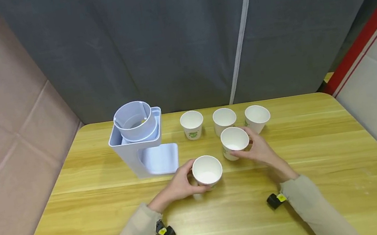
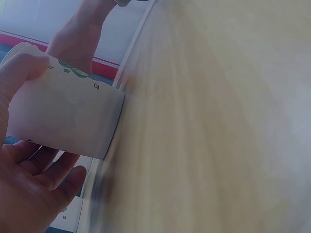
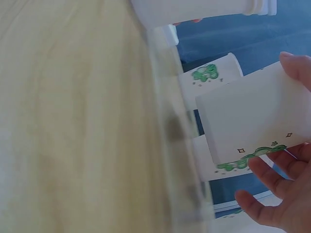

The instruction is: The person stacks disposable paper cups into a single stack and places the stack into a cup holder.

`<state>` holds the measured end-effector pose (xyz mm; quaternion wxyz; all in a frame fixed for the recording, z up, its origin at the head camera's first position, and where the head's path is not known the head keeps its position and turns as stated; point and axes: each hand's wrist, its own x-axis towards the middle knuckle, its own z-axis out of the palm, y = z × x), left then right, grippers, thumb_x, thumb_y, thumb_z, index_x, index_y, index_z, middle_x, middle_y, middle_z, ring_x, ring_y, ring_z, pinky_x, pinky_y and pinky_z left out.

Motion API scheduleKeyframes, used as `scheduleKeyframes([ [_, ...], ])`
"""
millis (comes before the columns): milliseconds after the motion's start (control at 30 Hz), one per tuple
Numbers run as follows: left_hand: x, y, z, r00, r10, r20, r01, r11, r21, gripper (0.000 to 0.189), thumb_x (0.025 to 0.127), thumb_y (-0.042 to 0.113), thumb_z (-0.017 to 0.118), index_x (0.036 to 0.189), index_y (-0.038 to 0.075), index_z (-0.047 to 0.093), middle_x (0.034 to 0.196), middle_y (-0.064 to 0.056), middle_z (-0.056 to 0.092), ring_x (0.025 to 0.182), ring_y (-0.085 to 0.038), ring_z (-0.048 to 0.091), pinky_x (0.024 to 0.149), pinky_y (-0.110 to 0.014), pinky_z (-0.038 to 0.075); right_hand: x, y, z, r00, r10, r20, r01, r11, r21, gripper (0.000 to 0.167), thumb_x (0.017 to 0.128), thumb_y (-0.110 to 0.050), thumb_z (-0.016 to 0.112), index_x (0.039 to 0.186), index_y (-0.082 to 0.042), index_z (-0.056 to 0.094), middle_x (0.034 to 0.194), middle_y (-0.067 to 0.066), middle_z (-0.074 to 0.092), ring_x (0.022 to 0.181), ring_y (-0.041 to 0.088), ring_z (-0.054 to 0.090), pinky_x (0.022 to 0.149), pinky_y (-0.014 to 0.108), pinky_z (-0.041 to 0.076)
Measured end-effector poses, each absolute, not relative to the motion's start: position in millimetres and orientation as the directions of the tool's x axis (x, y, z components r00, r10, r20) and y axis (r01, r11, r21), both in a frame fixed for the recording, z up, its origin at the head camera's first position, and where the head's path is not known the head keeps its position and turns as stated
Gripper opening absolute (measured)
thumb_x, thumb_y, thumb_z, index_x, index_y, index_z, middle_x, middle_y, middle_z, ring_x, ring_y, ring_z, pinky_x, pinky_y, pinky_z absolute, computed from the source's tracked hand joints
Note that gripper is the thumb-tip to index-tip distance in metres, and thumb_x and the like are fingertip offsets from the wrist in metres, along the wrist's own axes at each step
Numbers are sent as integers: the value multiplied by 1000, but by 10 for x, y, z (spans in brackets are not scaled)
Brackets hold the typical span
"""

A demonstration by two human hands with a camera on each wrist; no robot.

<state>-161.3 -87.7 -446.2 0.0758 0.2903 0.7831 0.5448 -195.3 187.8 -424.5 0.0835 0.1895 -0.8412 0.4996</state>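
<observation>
My left hand (image 1: 181,182) grips a white paper cup (image 1: 207,170) from its left side, thumb on the near side and fingers behind. In the left wrist view that cup (image 2: 65,104) stands upright, its base close over the table. With my right hand (image 1: 259,148) I hold a second white paper cup (image 1: 234,140) from its right, thumb in front. The right wrist view shows green print low on this cup (image 3: 255,116). Behind them stand three more paper cups in a row: a left one (image 1: 192,125), a middle one (image 1: 224,120) and a right one (image 1: 257,118).
A pale blue plastic stand (image 1: 132,158) with a round hopper (image 1: 135,121) on top and a flat base plate (image 1: 161,159) is at the back left of the wooden table (image 1: 205,228). A dark curtain (image 1: 170,47) hangs behind the table's far edge.
</observation>
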Motion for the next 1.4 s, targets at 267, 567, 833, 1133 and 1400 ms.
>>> scheduleKeyframes([
  [267, -1490, -866, -4154, -821, 540, 185, 362, 242, 900, 65, 64, -3, 81, 121, -10, 51, 115, -21, 60, 105, -29, 57, 94, -35, 45, -1895, 1884, -4082, -887, -256, 385, -462, 440, -770, 70, 64, -1, 83, 125, 4, 50, 112, 18, 60, 98, 17, 53, 78, 26, 45],
  [567, -1536, -867, -4256, -821, 539, 190, 364, 237, 901, 66, 64, -3, 82, 121, -9, 51, 116, -21, 59, 106, -30, 56, 94, -36, 44, -1832, 1854, -3902, -863, -268, 428, -504, 435, -746, 66, 63, -2, 83, 121, 4, 53, 108, 15, 60, 96, 17, 54, 78, 26, 46],
  [833, -1624, -875, -4462, -817, 540, 200, 374, 234, 897, 69, 64, 4, 84, 124, -4, 51, 117, -17, 60, 107, -29, 57, 95, -36, 44, -1767, 1759, -3715, -819, -266, 509, -574, 393, -719, 67, 58, 0, 85, 118, 5, 56, 106, 17, 62, 94, 27, 56, 77, 31, 46],
  [1133, -1622, -891, -4442, -815, 545, 198, 369, 223, 902, 69, 65, 8, 84, 124, -3, 51, 117, -15, 60, 107, -26, 56, 95, -37, 43, -1682, 1585, -3570, -822, -286, 492, -568, 371, -734, 68, 60, -3, 85, 120, 2, 56, 109, 12, 62, 98, 16, 54, 83, 26, 44],
  [1400, -1621, -892, -4463, -811, 550, 200, 390, 253, 886, 70, 66, 9, 84, 125, -4, 50, 116, -14, 61, 105, -24, 57, 93, -35, 44, -1616, 1430, -3481, -814, -331, 477, -575, 347, -741, 69, 62, -8, 86, 122, -1, 54, 115, 9, 59, 104, 19, 52, 87, 33, 44],
])
